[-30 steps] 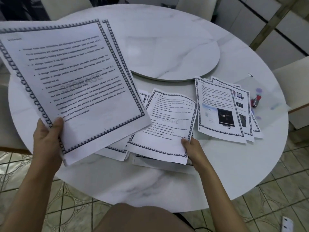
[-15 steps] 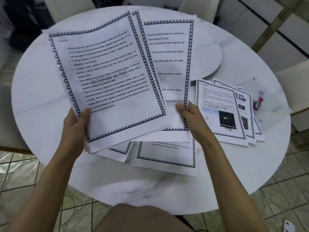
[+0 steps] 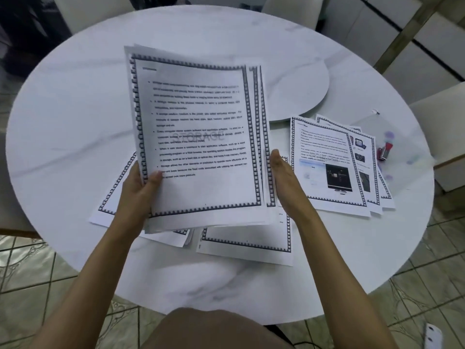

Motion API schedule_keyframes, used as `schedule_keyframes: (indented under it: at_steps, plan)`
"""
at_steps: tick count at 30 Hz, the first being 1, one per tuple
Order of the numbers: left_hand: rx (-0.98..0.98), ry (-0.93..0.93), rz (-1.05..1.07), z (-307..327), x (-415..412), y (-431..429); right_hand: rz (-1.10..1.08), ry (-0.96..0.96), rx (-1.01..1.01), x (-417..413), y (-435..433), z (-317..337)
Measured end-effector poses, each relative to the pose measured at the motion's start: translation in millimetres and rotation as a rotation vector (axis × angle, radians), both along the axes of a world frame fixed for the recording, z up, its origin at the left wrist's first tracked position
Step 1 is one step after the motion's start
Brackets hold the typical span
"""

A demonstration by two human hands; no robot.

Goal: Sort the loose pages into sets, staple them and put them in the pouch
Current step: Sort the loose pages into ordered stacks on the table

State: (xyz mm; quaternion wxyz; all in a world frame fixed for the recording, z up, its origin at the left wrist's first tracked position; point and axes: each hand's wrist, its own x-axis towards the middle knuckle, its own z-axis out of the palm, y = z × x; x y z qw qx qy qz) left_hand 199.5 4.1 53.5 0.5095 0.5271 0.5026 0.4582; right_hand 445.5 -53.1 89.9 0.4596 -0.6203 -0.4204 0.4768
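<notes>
A person holds a stack (image 3: 201, 137) of pages up over a round white table (image 3: 63, 122). The top page has a dark border, lines of words and the big pale word STORAGE across the middle. The left hand (image 3: 141, 190) grips the stack at its lower left edge, with the thumb on top of the page and the fingers behind it. The right hand (image 3: 284, 180) is flat, with its fingers straight, and it presses against the right edge of the stack. More pages lie on the table under the stack. A pile (image 3: 113, 200) sticks out to the left, partly hidden by the left arm. One page (image 3: 246, 244) lies flat just below the stack, near the table's front edge. To the right, close to the right hand, the picture pages (image 3: 324, 167) lie spread out like a fan. Past them, near the right rim of the table, lies the clear pouch (image 3: 407, 137). A small red stapler (image 3: 385, 151) is at the pouch, but it is too blurry to tell if it is on it or in it. A white disc (image 3: 302, 91) sits in the middle of the table, behind the stack. The floor (image 3: 30, 268) has tiles.
</notes>
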Motion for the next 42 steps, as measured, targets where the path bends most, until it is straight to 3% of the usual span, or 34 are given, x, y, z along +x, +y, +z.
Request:
schedule_keyframes:
  at_steps: [7,13,21,30,33,38,42]
  plan:
    - [0.025,0.077,-0.021,-10,20,-6,-0.006,-0.098,0.107,2,-2,-21]
    - [0.136,0.056,0.033,5,35,-8,-0.139,-0.112,0.261,-1,-2,-16]
    - [0.032,0.082,0.064,-19,46,-27,-0.254,-0.05,0.081,-19,-13,-46]
    - [0.041,0.132,0.142,-21,42,-26,-0.366,-0.134,0.102,-20,-20,-60]
    - [0.062,0.13,0.181,-18,31,-25,-0.449,-0.277,-0.043,2,-29,-77]
    - [0.044,0.123,0.252,-25,5,-22,-0.412,-0.705,-0.532,24,-54,-100]
    - [0.022,0.099,0.297,-26,-13,-23,-0.418,-0.894,-0.622,14,-61,-102]
